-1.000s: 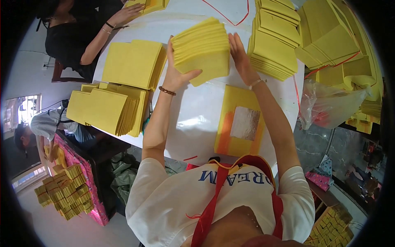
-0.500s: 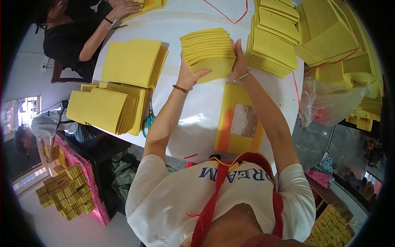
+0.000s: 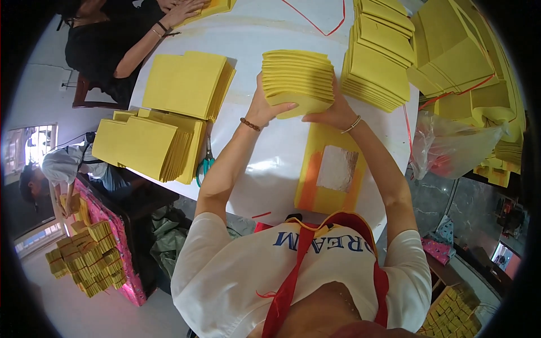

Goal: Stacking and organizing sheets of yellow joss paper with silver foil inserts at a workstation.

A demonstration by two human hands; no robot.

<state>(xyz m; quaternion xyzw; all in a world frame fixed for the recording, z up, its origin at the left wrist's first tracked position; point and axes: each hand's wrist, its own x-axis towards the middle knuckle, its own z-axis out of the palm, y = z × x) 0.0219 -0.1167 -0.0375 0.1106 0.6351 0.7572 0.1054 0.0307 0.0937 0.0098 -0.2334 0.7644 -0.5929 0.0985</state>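
Observation:
Between my two hands I hold a thick stack of yellow paper (image 3: pixel 297 79), its layered edges facing up and away from me. My left hand (image 3: pixel 267 107) grips its left side, thumb across the near face. On the opposite side, my right hand (image 3: pixel 336 110) is wrapped round the right edge, most fingers hidden behind the paper. Below the stack, a yellow sheet with orange bands and a silver foil patch (image 3: pixel 336 168) lies flat on the white table (image 3: pixel 262 188).
Stacks of yellow paper stand at left (image 3: pixel 183 84) and right (image 3: pixel 377 62). Scissors with teal handles (image 3: pixel 207 163) lie beside the left stacks. A clear plastic bag (image 3: pixel 456 143) hangs at the right edge. Across the table, a co-worker's hands (image 3: pixel 183 11) rest on more yellow paper.
The stack has shifted slightly right and toward me and tilted, showing more of its layered edges. My right hand has come lower, its thumb now under the near face.

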